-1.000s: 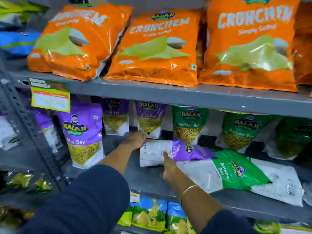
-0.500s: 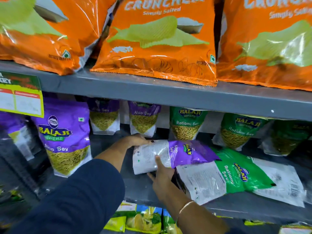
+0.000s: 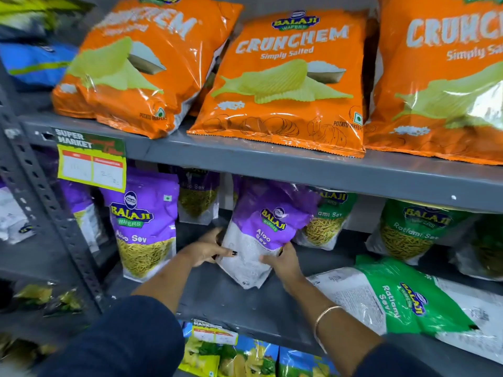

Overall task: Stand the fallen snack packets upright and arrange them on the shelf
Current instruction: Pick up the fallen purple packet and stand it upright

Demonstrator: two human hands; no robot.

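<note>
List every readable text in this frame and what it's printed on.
"BALAJI WAFERS CRUNCHEM Simply Salted": middle orange chip bag
"BALAJI WAFERS Aloo Sev": standing purple packet
"BALAJI WAFERS Aloo Sev": purple packet held by left hand and right hand
"BALAJI Ratlami Sev": fallen green packet
"SUPER MARKET": shelf price tag; prices unreadable

Grey metal shelving (image 3: 299,170) with a perforated upright (image 3: 40,197); a plain, possibly grey wall behind

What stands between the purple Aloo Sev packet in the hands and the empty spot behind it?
Nothing visible. The purple Aloo Sev packet is held tilted over bare shelf; the fallen green Ratlami Sev packet lies off to its right.
</note>
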